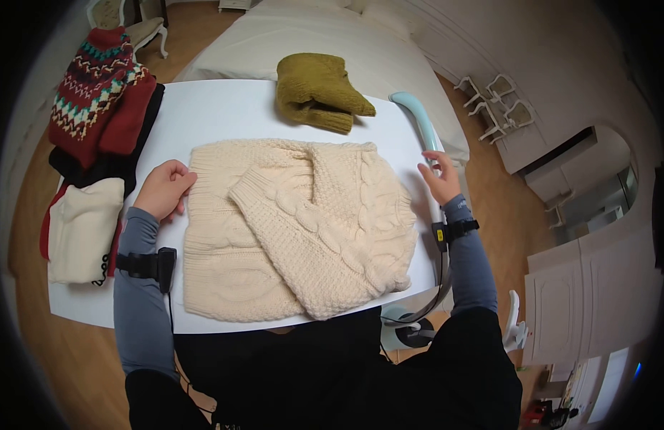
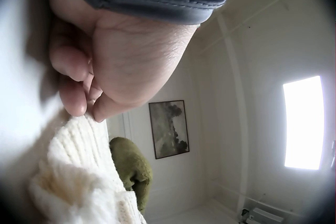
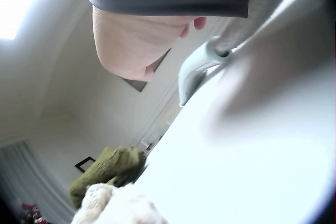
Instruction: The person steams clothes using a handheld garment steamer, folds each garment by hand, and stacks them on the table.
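A cream cable-knit sweater [image 1: 224, 283] lies on the white table, one sleeve [image 1: 303, 236] folded diagonally across its body. At the sweater's left edge, my left hand [image 1: 163, 190] pinches the ribbed hem [image 2: 84, 134] between thumb and fingertips, as the left wrist view also shows. My right hand [image 1: 441, 179] is held off the sweater's right side with fingers loosely bent and nothing in them. It is nearest to a light blue curved handle [image 1: 414, 111] with a hose, which in the right wrist view lies beyond the hand [image 3: 136, 45].
An olive-green folded knit [image 1: 314, 86] sits at the table's back. Along the left side are a patterned red sweater [image 1: 92, 100], dark garments and a folded white knit [image 1: 88, 226]. The white table [image 1: 210, 104] stands before a bed [image 1: 253, 50].
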Demonstrator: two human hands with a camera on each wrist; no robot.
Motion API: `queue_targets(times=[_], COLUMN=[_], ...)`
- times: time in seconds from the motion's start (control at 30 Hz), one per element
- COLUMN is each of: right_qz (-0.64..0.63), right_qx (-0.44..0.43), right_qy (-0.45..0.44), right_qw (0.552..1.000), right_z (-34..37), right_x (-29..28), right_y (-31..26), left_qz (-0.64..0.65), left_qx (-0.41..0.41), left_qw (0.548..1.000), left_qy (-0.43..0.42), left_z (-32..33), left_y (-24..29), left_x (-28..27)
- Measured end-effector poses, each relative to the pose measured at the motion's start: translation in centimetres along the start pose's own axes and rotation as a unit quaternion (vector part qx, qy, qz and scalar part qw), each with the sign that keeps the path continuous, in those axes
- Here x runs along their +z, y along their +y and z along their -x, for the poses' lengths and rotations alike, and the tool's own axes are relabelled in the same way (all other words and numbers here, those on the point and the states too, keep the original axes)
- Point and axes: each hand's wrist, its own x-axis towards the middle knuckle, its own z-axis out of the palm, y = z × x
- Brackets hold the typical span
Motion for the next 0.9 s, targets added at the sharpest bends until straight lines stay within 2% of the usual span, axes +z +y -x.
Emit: queue_targets(times=[0.07,0.13,0.2,0.23,0.3,0.43,0.5,0.53,0.6,0.63,0.67,0.7,0.73,0.77,0.8,0.83,0.9], right_qz=[-0.034,-0.046,-0.047,-0.057,-0.063,-0.034,-0.048,-0.06,-0.08,-0.096,-0.098,-0.095,-0.091,-0.03,-0.03,0.022,0.084], right_qx=[-0.044,-0.066,-0.137,-0.12,-0.142,-0.209,-0.184,-0.159,-0.148,-0.135,-0.135,-0.177,-0.218,-0.249,-0.248,-0.256,-0.272], right_qy=[-0.173,-0.306,-0.373,-0.415,-0.436,-0.48,-0.492,-0.506,-0.505,-0.504,-0.502,-0.513,-0.523,-0.516,-0.514,-0.503,-0.468], right_qw=[0.983,0.948,0.916,0.9,0.887,0.851,0.85,0.846,0.847,0.848,0.848,0.834,0.819,0.819,0.821,0.825,0.837], right_z=[1.4,2.6,4.0,4.7,6.1,8.5,9.5,9.8,9.9,9.9,9.9,10.0,10.2,10.8,11.4,12.1,13.3], right_x=[-2.0,-4.0,-5.0,-5.6,-6.0,-5.3,-5.4,-5.3,-6.2,-6.7,-7.0,-7.2,-7.2,-6.9,-6.5,-5.8,-4.0], right_y=[-5.8,-10.7,-14.0,-15.8,-18.4,-20.2,-20.4,-20.6,-21.4,-21.9,-22.2,-22.6,-22.8,-23.0,-22.9,-22.5,-20.8], left_qz=[-0.009,-0.019,-0.022,-0.024,-0.023,-0.099,-0.176,-0.179,-0.213,-0.216,-0.243,-0.268,-0.271,-0.304,-0.334,-0.352,-0.366], left_qx=[0.005,0.011,-0.002,-0.001,-0.031,-0.016,0.093,0.091,0.128,0.127,0.152,0.178,0.178,0.242,0.304,0.272,0.29], left_qw=[1.0,1.0,1.0,1.0,0.999,0.995,0.979,0.979,0.963,0.962,0.945,0.923,0.922,0.892,0.857,0.858,0.852], left_qy=[0.004,0.009,0.008,0.008,-0.014,-0.028,-0.039,-0.038,-0.109,-0.108,-0.16,-0.212,-0.212,-0.231,-0.25,-0.257,-0.236], left_z=[0.0,0.0,0.0,0.1,0.5,3.7,5.3,6.5,9.4,10.6,11.8,12.7,13.5,14.1,14.8,15.6,16.5], left_y=[-0.2,-0.2,0.0,0.2,0.7,2.8,2.8,3.3,4.9,5.4,5.9,5.9,5.4,4.7,4.2,4.2,3.9], left_x=[0.0,0.0,-0.1,-0.2,-0.4,-0.2,-0.1,0.2,1.0,1.3,1.6,1.8,1.9,2.1,2.2,2.5,3.1])
